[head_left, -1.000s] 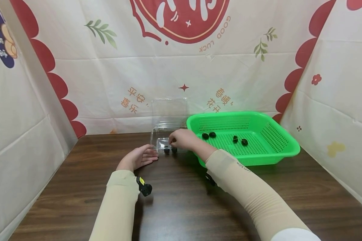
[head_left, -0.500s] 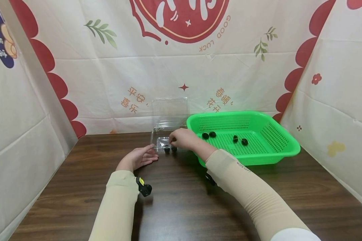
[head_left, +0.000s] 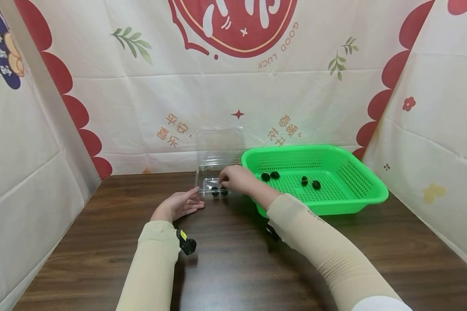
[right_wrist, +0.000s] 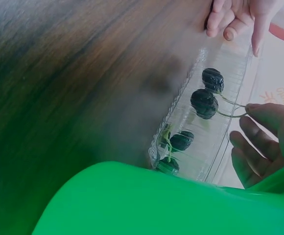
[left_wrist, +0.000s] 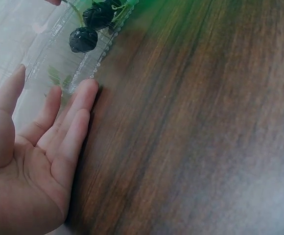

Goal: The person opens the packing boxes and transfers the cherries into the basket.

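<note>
My right hand [head_left: 235, 178] pinches the thin green stems of a pair of dark cherries [right_wrist: 204, 104] between thumb and fingertip. The pair hangs over the base of a clear plastic clamshell box [head_left: 219, 134], whose lid stands raised at the back. Two more cherries [right_wrist: 181, 140] lie inside the box at the end near the basket. My left hand [head_left: 179, 204] rests palm inward at the box's left front corner. Its fingers [left_wrist: 85, 93] are extended along the table, fingertips right at the box wall, with the thumb raised apart.
A green perforated basket [head_left: 315, 207] stands directly right of the box, with two pairs of dark cherries [head_left: 274, 175] on its floor. My right forearm passes over the basket's near left corner. A printed cloth [head_left: 148, 99] hangs behind the wooden table [head_left: 233, 268].
The cherries under my right hand have shifted slightly up and back in the head view. Both hands stay in nearly the same place, and the basket has not moved.
</note>
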{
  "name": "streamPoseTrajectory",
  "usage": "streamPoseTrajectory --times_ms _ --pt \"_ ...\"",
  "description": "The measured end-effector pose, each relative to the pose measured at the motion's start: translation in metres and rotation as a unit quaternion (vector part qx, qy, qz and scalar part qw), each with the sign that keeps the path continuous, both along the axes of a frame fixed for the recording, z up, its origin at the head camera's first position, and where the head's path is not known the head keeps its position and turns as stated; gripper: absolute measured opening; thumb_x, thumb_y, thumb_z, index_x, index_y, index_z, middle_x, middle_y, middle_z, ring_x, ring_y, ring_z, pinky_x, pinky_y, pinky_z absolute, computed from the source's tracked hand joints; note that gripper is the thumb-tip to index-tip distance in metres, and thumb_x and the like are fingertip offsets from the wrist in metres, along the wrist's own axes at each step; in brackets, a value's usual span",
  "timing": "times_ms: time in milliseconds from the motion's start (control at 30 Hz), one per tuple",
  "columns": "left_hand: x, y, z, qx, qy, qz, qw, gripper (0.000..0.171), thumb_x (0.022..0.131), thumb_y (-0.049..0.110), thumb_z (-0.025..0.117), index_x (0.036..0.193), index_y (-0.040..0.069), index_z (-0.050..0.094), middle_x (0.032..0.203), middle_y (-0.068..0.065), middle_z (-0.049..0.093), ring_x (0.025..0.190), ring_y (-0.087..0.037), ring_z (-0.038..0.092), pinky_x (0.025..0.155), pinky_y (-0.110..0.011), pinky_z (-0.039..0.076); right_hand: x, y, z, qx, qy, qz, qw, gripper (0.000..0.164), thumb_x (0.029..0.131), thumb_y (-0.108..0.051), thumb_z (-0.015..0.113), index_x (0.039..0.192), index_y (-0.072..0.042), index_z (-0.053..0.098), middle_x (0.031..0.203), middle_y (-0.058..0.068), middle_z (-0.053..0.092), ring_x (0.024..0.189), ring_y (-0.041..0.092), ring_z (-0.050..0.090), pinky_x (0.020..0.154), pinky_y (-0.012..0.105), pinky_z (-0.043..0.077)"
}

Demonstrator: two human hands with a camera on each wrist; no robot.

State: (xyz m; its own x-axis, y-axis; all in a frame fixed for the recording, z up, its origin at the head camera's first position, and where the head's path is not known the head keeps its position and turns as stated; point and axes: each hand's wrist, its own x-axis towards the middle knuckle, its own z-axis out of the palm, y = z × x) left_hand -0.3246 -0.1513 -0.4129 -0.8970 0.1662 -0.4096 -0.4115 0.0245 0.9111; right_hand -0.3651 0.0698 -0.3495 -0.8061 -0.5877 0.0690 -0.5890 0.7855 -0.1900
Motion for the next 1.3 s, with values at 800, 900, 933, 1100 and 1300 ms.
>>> streamPoseTrajectory --times_ms 800,900,933,1100,1300 --pt "-0.001 0.000 -0.001 -0.003 0.004 -0.004 1.0000 0.062 0.101 0.040 0.053 0.135 -0.010 0.042 0.110 -0.016 0.067 0.093 -0.018 0.069 0.094 -0.033 0.049 0.007 0.008 0.025 -0.108 -0.021 -0.027 0.994 0.018 0.096 -0.020 0.063 0.110 -0.012 0.073 0.109 0.001 0.069 0.092 0.015 0.064 0.085 0.034 0.051" --pt "-0.001 0.000 0.000 -0.004 0.004 -0.003 1.0000 0.062 0.101 0.040 0.052 0.135 -0.011 0.041 0.107 -0.015 0.067 0.092 -0.018 0.069 0.095 -0.034 0.049 0.009 0.012 0.030 -0.114 -0.032 -0.028 0.993 0.018 0.096 -0.019 0.063 0.109 -0.012 0.073 0.108 0.001 0.070 0.090 0.014 0.064 0.085 0.034 0.051" --pt "0.000 0.000 0.001 -0.003 0.005 -0.002 1.0000 0.062 0.101 0.039 0.053 0.136 -0.011 0.041 0.109 -0.016 0.067 0.092 -0.018 0.069 0.095 -0.035 0.048 0.010 0.014 0.032 -0.117 -0.035 -0.030 0.992 0.018 0.096 -0.020 0.063 0.109 -0.012 0.073 0.107 0.001 0.069 0.091 0.014 0.064 0.084 0.034 0.051" --pt "0.000 -0.001 0.001 0.001 0.004 0.000 1.0000 0.063 0.100 0.040 0.054 0.136 -0.011 0.040 0.114 -0.019 0.066 0.093 -0.019 0.069 0.095 -0.035 0.049 0.012 0.021 0.039 -0.131 -0.041 -0.026 0.990 0.018 0.096 -0.018 0.063 0.107 -0.009 0.074 0.102 0.001 0.070 0.089 0.015 0.063 0.082 0.035 0.051" --pt "0.001 -0.001 0.002 0.000 0.005 -0.005 1.0000 0.064 0.101 0.040 0.053 0.137 -0.011 0.040 0.116 -0.019 0.065 0.095 -0.019 0.069 0.094 -0.034 0.049 0.012 0.032 0.048 -0.141 -0.049 -0.022 0.989 0.015 0.094 -0.017 0.065 0.104 -0.009 0.074 0.101 0.002 0.070 0.085 0.015 0.063 0.078 0.033 0.052"
